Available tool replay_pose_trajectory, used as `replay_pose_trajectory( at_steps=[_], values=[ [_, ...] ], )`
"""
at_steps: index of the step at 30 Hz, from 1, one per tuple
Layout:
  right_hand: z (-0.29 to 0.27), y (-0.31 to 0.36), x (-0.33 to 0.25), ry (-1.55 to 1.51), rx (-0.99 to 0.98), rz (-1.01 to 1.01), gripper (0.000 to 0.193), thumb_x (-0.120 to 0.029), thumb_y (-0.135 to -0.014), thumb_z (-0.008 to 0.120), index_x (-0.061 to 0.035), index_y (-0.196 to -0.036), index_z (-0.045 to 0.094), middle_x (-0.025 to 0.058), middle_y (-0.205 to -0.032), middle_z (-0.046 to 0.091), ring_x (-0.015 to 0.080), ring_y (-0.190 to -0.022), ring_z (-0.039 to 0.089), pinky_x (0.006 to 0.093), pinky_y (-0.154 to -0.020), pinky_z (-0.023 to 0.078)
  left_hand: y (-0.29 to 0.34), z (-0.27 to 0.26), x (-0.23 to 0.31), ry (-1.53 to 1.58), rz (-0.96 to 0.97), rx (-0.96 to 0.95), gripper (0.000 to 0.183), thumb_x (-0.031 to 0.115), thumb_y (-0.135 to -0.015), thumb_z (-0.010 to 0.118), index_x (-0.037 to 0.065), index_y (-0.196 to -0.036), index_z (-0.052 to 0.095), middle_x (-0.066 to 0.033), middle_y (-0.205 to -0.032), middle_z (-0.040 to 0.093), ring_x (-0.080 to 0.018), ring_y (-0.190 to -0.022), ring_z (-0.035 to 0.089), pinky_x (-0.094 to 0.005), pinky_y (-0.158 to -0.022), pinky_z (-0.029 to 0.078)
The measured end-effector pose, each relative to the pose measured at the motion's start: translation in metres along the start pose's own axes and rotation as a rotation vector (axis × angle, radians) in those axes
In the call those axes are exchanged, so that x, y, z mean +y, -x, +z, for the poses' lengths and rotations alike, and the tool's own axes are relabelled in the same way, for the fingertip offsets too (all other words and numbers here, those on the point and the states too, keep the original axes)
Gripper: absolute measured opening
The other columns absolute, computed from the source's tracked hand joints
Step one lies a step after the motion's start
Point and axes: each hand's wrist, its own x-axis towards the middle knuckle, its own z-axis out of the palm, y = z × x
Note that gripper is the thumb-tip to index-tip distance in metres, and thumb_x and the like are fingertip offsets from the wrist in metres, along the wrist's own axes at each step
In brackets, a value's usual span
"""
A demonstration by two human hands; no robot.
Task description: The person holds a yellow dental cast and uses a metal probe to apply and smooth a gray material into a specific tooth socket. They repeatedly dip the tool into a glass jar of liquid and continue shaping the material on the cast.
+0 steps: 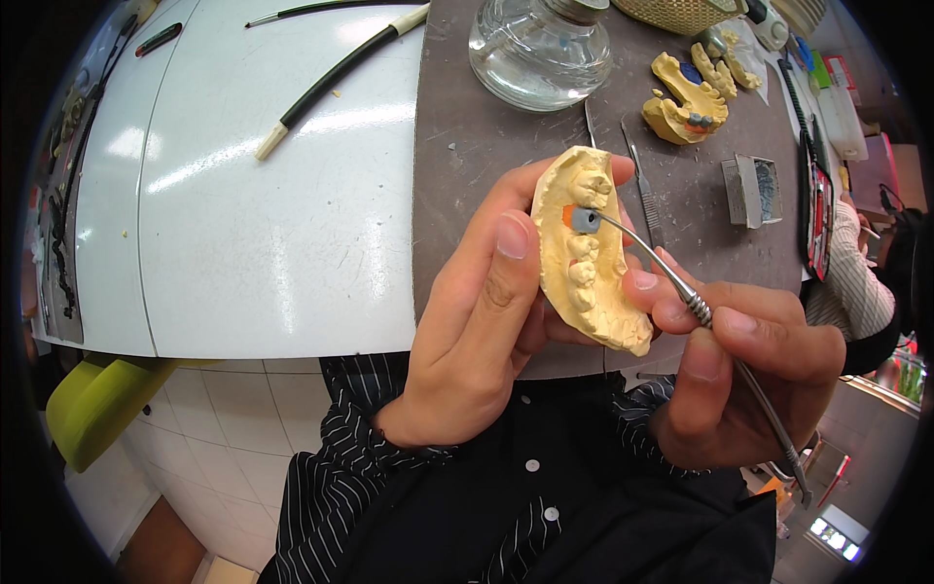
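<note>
A yellow plaster dental model [592, 305] is gripped in my left hand [467, 321], thumb along its left edge and fingers behind it. Among its teeth sits a grey wax tooth piece [585, 221] with a dark hole, bordered by an orange patch [569, 215]. My right hand [759, 370] is closed in a pen grip on a metal dental carving tool [699, 306]. The tool's thin curved tip reaches the grey piece at or beside its hole; actual contact cannot be made out. Its other end points down to the right.
A glass alcohol burner [541, 54] stands at the back. Right of it lie another plaster model [684, 107], a metal spatula [642, 185] and a small grey box [752, 191]. Black-handled tools [341, 78] rest on the white table [263, 224]. Another person's sleeve [861, 277] shows far right.
</note>
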Motion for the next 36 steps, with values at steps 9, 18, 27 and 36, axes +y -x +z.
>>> replay_pose_trajectory(
  at_steps=[9,18,27,36],
  values=[
    [0.000,0.000,0.000,-0.003,-0.006,-0.006,0.016,0.003,-0.083,0.045,0.0050,-0.098,0.041,0.0207,-0.081,0.059,0.0226,-0.077,0.064,0.0348,-0.078,0.053,0.000,0.000,0.000,0.016,-0.010,0.005,0.059,0.044,-0.094,0.028,-0.006,-0.125,0.033,-0.0089,-0.099,0.045,-0.0130,-0.080,0.054,-0.0231,-0.069,0.046],
    [0.001,0.000,0.002,0.002,-0.012,-0.014,0.015,0.000,-0.085,0.045,0.0045,-0.099,0.040,0.0208,-0.081,0.059,0.0248,-0.078,0.065,0.0376,-0.078,0.053,0.000,0.000,0.000,0.021,-0.013,0.007,0.059,0.043,-0.094,0.028,-0.006,-0.125,0.032,-0.0096,-0.099,0.044,-0.0136,-0.078,0.054,-0.0235,-0.068,0.046],
    [0.003,0.001,0.003,-0.003,0.020,-0.009,0.015,-0.001,-0.085,0.045,0.0040,-0.099,0.040,0.0201,-0.081,0.059,0.0255,-0.078,0.065,0.0390,-0.078,0.053,-0.001,-0.002,-0.002,0.032,0.006,-0.011,0.058,0.042,-0.094,0.028,-0.007,-0.125,0.031,-0.0104,-0.099,0.044,-0.0141,-0.078,0.054,-0.0238,-0.068,0.046],
    [-0.004,-0.004,0.005,-0.012,-0.097,-0.053,0.017,0.001,-0.084,0.045,0.0052,-0.100,0.041,0.0198,-0.082,0.060,0.0249,-0.079,0.065,0.0409,-0.080,0.052,-0.001,-0.001,0.000,-0.008,-0.010,-0.008,0.060,0.044,-0.094,0.027,-0.007,-0.126,0.032,-0.0097,-0.100,0.045,-0.0126,-0.081,0.053,-0.0225,-0.071,0.045]
  ],
)
